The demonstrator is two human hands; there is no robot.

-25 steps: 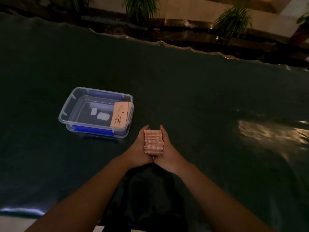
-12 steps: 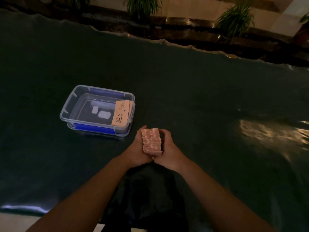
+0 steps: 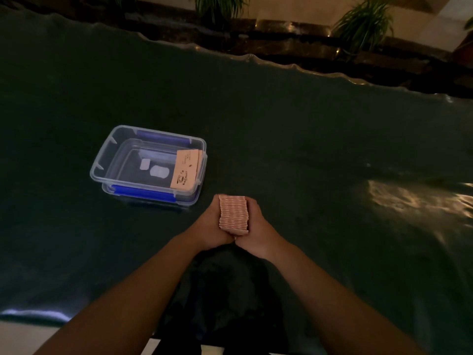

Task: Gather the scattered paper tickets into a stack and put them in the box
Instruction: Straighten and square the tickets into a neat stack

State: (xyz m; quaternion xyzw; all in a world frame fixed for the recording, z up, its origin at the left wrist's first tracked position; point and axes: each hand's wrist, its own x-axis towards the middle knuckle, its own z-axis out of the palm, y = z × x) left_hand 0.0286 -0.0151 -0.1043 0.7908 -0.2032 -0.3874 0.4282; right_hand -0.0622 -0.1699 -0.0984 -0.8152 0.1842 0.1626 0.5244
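Observation:
A thick stack of pink paper tickets [image 3: 233,213] stands on edge on the dark table, pressed between both palms. My left hand [image 3: 210,230] clamps its left side and my right hand [image 3: 257,233] its right side, wrists touching below it. To the upper left sits the clear plastic box [image 3: 107,160] with blue clips. Some tickets [image 3: 185,169] lean against its right inner wall, printed face up. The box's near right corner lies a short gap from my left fingers.
The table [image 3: 307,149] wears a dark green, shiny, wrinkled cover with a light glare at the right. Potted plants [image 3: 363,24] and a dark ledge run along the far side. The table's near edge passes under my forearms.
The stack stays between both hands. It tilted toward the left half a second ago and now stands squared again, sitting slightly closer to the box than one second ago.

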